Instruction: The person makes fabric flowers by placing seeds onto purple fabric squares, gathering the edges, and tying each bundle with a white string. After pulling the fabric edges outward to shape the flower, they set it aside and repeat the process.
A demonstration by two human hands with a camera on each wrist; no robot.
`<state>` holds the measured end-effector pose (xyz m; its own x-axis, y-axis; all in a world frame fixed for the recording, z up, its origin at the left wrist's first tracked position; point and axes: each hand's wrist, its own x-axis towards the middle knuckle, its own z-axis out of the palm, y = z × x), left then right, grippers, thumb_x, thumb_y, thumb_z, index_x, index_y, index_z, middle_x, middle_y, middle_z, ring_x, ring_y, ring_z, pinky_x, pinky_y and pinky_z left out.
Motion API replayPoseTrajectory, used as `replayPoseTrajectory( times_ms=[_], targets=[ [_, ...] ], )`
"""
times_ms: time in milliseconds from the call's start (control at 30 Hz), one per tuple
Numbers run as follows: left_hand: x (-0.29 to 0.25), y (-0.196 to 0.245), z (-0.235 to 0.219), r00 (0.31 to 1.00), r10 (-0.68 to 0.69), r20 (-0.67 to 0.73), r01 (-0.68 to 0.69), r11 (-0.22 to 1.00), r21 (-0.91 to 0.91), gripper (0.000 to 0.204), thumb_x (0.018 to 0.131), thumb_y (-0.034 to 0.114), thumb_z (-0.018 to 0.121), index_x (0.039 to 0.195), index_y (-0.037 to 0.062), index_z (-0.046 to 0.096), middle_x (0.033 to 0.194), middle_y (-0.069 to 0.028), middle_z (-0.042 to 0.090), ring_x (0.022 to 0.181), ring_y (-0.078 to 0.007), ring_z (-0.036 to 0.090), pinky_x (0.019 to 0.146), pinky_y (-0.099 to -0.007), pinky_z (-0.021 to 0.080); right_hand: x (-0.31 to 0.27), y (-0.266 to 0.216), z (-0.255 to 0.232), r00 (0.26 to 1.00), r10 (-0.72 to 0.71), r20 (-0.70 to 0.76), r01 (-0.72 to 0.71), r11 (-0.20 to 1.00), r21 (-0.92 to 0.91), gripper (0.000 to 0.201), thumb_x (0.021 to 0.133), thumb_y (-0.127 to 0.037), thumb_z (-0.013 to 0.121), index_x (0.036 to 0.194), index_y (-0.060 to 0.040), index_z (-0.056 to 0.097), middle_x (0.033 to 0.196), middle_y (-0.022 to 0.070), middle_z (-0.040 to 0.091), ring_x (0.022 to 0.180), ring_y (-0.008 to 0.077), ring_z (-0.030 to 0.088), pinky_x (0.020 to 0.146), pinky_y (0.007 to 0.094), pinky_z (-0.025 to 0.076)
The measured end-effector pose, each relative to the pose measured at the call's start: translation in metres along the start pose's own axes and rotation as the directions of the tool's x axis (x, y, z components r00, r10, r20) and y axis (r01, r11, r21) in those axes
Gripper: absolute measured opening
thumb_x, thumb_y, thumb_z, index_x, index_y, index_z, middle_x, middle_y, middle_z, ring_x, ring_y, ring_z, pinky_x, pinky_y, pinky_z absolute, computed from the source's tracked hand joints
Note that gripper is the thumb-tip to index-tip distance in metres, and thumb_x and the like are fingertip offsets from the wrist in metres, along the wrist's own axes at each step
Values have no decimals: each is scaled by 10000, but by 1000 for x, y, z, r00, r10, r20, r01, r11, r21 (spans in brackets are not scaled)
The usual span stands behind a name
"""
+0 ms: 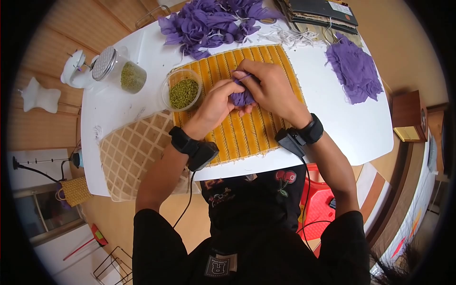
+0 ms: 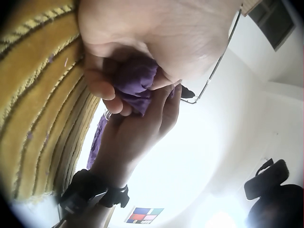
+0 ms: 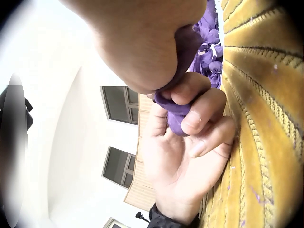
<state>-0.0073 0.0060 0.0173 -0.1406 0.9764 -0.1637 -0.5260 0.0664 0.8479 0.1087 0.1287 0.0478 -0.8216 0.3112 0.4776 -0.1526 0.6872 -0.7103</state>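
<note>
My left hand (image 1: 216,103) curls its fingers round a small bunched piece of purple cloth (image 1: 242,98) above the yellow striped mat (image 1: 237,137). From the other side my right hand (image 1: 271,88) grips the upper part of the same cloth, thumb and fingers bent against it. Seen from the left wrist, the cloth (image 2: 137,78) forms a rounded bundle between both hands. In the right wrist view, a twisted fold of cloth (image 3: 176,122) lies under the left fingertips (image 3: 192,121). What is inside the bundle is hidden. Beside the left hand stands a clear tub of green beans (image 1: 183,93).
A lidded jar (image 1: 133,77) with green beans lies tipped at the left. Purple fabric pieces (image 1: 204,23) are heaped at the back, near white strings (image 1: 294,35). Flat purple cloths (image 1: 354,69) and dark books (image 1: 323,12) sit at the right. A checked cloth (image 1: 135,152) overhangs the front-left edge.
</note>
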Motion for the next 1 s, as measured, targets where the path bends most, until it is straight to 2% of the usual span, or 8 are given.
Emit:
replayPoseTrajectory(
  times_ms=[100, 333, 500, 633, 733, 833, 900, 1000],
  targets=[
    [0, 0, 0, 1000, -17, -23, 18, 1000, 23, 239, 891, 134, 430, 936, -42, 586, 816, -162, 644, 688, -208, 622, 566, -294, 456, 0, 0, -2, 999, -9, 37, 10, 999, -31, 126, 922, -123, 561, 891, -9, 605, 727, 164, 619, 644, 322, 623, 586, 355, 477],
    [-1, 6, 2, 999, -49, 6, 49, 998, 31, 232, 881, 112, 442, 982, -51, 573, 851, -169, 641, 726, -214, 624, 580, -291, 460, 0, 4, -3, 999, -34, 5, 34, 999, 9, 133, 914, -131, 564, 878, -7, 598, 720, 178, 605, 659, 361, 602, 590, 387, 466],
    [-1, 7, 4, 996, -92, 19, 89, 989, 117, 244, 903, 126, 426, 1008, -48, 561, 890, -172, 638, 744, -215, 626, 573, -281, 457, -1, 6, -4, 999, -27, 38, 30, 998, -60, 124, 903, -138, 569, 878, -20, 600, 725, 186, 605, 680, 372, 600, 598, 405, 464],
    [-1, 10, 3, 993, -116, 38, 108, 981, 160, 249, 904, 124, 422, 1016, -50, 559, 889, -172, 636, 744, -217, 624, 567, -281, 453, -1, 4, -4, 999, -38, 19, 40, 994, -106, 118, 899, -142, 566, 874, -32, 603, 719, 174, 606, 680, 366, 603, 603, 406, 470],
    [1, 9, 2, 990, -132, 42, 122, 973, 195, 215, 903, 119, 425, 982, -35, 553, 819, -171, 616, 697, -221, 606, 554, -292, 430, -1, 2, -5, 999, -11, 51, 17, 992, -126, 112, 900, -150, 563, 882, -47, 603, 735, 156, 610, 700, 356, 608, 615, 408, 474],
    [-1, 8, 3, 991, -134, -11, 134, 974, 183, 207, 909, 126, 420, 966, -28, 547, 808, -168, 608, 688, -227, 600, 554, -295, 427, 0, 6, -2, 997, -75, -8, 73, 988, -139, 155, 900, -200, 543, 826, -71, 588, 736, 141, 621, 711, 353, 612, 601, 427, 475],
    [-2, 7, 3, 990, -141, 14, 138, 982, 132, 198, 916, 136, 415, 945, -18, 537, 801, -162, 599, 681, -227, 594, 552, -297, 423, 0, 7, -3, 995, -96, 17, 97, 988, -122, 98, 895, -159, 558, 901, -68, 593, 781, 133, 623, 740, 339, 615, 631, 406, 478],
    [-1, 11, 3, 982, -176, 68, 168, 980, 108, 200, 925, 146, 407, 934, -14, 528, 804, -158, 596, 678, -222, 590, 552, -296, 421, 0, 7, -5, 996, -84, 30, 87, 985, -150, 103, 895, -163, 548, 894, -70, 591, 781, 130, 626, 736, 338, 616, 633, 406, 480]
  ],
)
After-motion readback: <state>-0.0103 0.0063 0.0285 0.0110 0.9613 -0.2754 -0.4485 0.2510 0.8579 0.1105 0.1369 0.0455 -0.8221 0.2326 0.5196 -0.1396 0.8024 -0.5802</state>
